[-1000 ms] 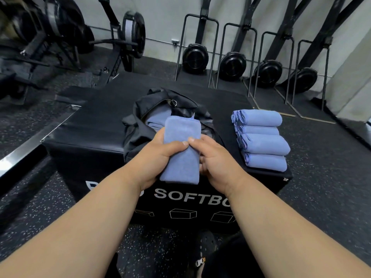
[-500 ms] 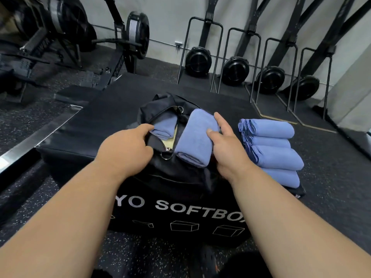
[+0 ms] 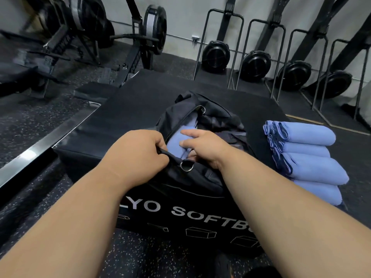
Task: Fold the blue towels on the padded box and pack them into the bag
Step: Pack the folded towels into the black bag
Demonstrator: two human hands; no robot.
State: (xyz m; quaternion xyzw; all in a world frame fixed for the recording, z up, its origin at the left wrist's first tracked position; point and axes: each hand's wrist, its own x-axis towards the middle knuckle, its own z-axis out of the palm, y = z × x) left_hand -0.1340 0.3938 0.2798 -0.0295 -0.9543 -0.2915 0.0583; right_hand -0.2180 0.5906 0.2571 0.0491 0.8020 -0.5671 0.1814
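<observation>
- I see the folded blue terry towel [image 3: 176, 145] lying in the mouth of the black fabric duffel bag [image 3: 200, 177]; its long axis runs away from me, along the line of the bag's opening.
- The bag sits on top of the black padded vinyl box [image 3: 130, 113], toward the near edge, with its opening running from the near metal ring [image 3: 186, 167] to the far ring.
- My left hand [image 3: 138, 151] is just left of the towel, fingers curled and gripping the near-left lip of the bag opening.
- My right hand [image 3: 204, 146] lies on the towel's right side, index finger stretched across its top; thumb and lower fingers are hidden under the cloth, so I cannot tell for certain how they grip.
- More blue cloth shows deeper in the bag, beyond the towel.
- A row of four folded blue towels [image 3: 305, 155] lies on the right side of the box, well apart from the bag, the nearest one at the box's near-right corner.
- Bare box top shows left of and behind the bag.
- Black rowing machines [image 3: 140, 37] stand on the speckled floor at far left.
</observation>
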